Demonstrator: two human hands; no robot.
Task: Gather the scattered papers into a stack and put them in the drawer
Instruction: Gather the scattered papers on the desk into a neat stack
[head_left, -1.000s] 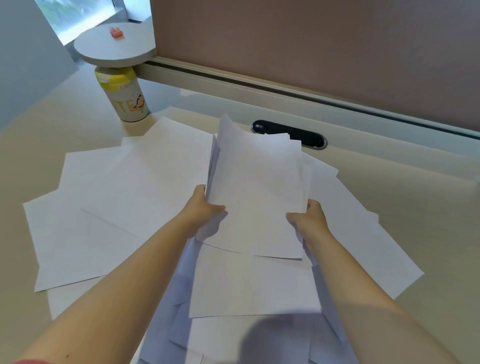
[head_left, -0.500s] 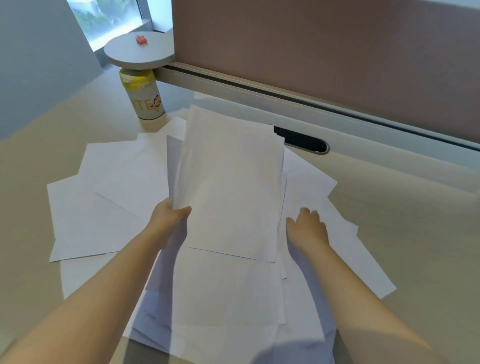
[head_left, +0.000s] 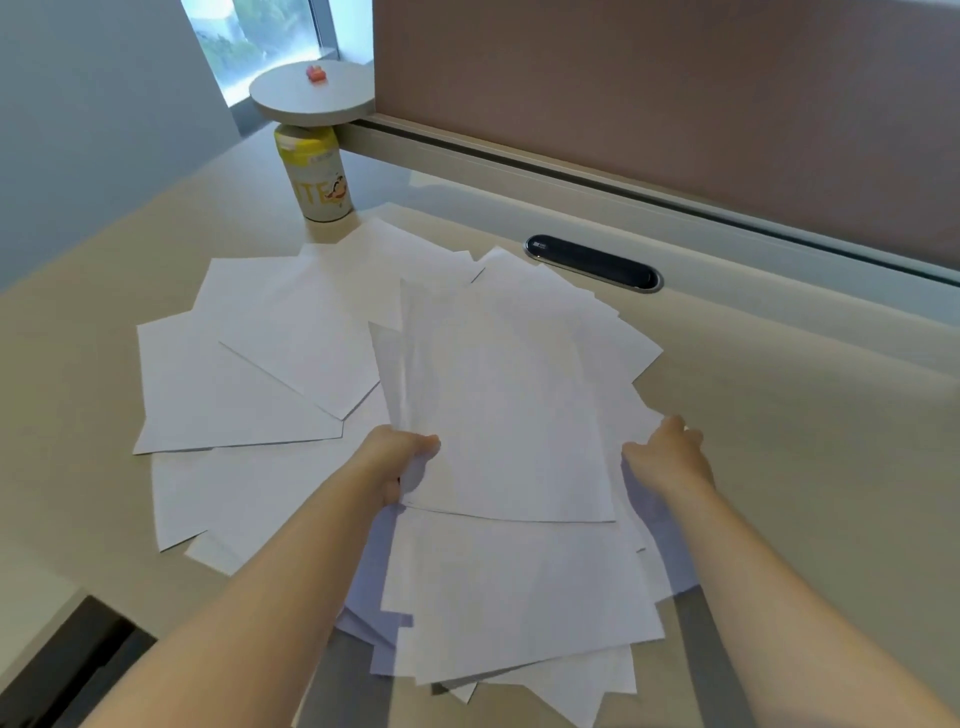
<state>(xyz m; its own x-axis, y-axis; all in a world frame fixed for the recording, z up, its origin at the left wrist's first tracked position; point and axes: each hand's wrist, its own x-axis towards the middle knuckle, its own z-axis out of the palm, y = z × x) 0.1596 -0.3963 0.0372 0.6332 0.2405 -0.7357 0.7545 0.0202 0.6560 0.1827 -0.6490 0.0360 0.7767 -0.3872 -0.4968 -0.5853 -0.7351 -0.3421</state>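
Left hand (head_left: 402, 457) still gripping sheets (head_left: 498, 405), right hand (head_left: 670, 457) now at papers' (head_left: 234, 395) edge (was flat).

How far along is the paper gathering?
Early. Done: a few sheets are collected into a bundle that the left hand grips at its lower left corner. In hand: the right hand reaches onto sheets at the right edge of the spread. Left: many loose sheets fanned over the desk; no drawer is in view.

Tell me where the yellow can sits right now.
In the head view the yellow can stands upright at the desk's far left, under the round grey shelf, just beyond the far edge of the scattered papers.
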